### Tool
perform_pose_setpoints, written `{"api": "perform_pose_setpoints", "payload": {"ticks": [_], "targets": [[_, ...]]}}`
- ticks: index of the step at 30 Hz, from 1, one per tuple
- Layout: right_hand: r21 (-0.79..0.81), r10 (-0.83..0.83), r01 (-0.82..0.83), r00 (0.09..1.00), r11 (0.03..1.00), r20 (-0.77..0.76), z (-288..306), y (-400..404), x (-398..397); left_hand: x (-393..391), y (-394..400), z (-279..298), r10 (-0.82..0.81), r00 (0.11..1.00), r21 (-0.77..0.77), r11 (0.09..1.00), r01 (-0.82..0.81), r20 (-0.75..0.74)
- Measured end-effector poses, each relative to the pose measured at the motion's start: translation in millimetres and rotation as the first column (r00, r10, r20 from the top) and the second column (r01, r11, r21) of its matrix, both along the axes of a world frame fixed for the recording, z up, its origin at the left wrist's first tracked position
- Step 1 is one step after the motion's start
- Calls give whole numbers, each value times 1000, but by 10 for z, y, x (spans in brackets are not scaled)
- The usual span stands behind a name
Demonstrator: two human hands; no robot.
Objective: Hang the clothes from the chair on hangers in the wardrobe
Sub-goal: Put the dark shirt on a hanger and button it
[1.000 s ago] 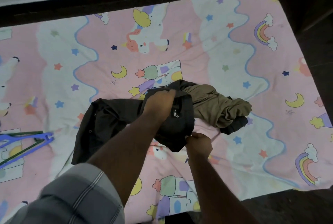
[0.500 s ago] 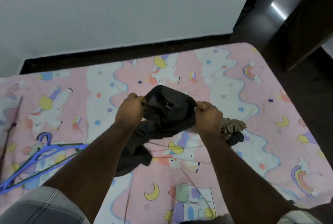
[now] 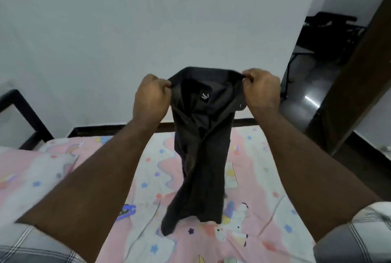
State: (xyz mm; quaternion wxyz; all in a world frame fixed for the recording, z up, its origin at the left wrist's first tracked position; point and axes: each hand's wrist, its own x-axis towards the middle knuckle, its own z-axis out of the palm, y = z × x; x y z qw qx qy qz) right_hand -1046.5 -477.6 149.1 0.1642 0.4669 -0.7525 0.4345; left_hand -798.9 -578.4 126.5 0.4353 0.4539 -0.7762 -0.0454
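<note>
Above the bed's pink printed sheet, a purple hanger peeks past the left forearm. Left hand and right hand each pinch the dark shirt's collar, holding it hanging over the bed's middle.

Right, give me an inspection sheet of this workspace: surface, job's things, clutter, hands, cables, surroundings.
Surface: bed sheet, pink with cartoon prints.
Job's things: dark shirt held up by the collar, hanging over the bed; blue hanger lying on the sheet, partly hidden.
Clutter: nothing seen.
Hands: left hand and right hand each grip a collar end.
Cables: nothing seen.
Surroundings: white wall; dark bed frame; doorway on the right.
</note>
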Motion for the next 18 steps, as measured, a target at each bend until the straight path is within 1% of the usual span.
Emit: {"api": "perform_pose_setpoints", "payload": {"ticks": [1,2,4,5,6,8,9,10,12,13,16,18], "targets": [[-21,11,-11,1000,1000,-18,114,37,50,77,32,101,8,999,-31,999,-9,-33],[-5,26,-26,999,1000,-42,183,80,115,155,60,160,11,999,-41,999,-13,-39],[74,66,-60,994,995,-87,227,169,229,296,131,195,12,1000,-14,1000,-12,6],[80,76,-69,993,994,-92,250,217,266,358,174,199,13,1000,-1,1000,-13,13],[52,74,-70,994,996,-85,294,257,291,417,217,219,18,1000,-5,1000,-18,-2],[-52,59,-62,996,997,-64,389,317,329,519,283,286,35,998,-43,998,-37,-57],[-73,57,-61,997,995,-56,411,334,350,565,306,315,43,996,-57,997,-47,-72],[-50,60,-63,997,997,-52,404,351,383,608,323,322,51,996,-55,997,-55,-67],[67,76,-72,995,995,-61,311,372,459,683,353,273,65,998,-31,997,-65,-24],[99,85,-79,994,992,-65,252,388,487,722,365,219,73,997,-14,997,-73,-9],[101,101,-97,994,990,-32,95,431,552,826,381,5,97,995,49,994,-97,2],[166,122,-117,992,979,-21,-68,454,638,855,406,-170,98,994,94,990,-101,37]]}}
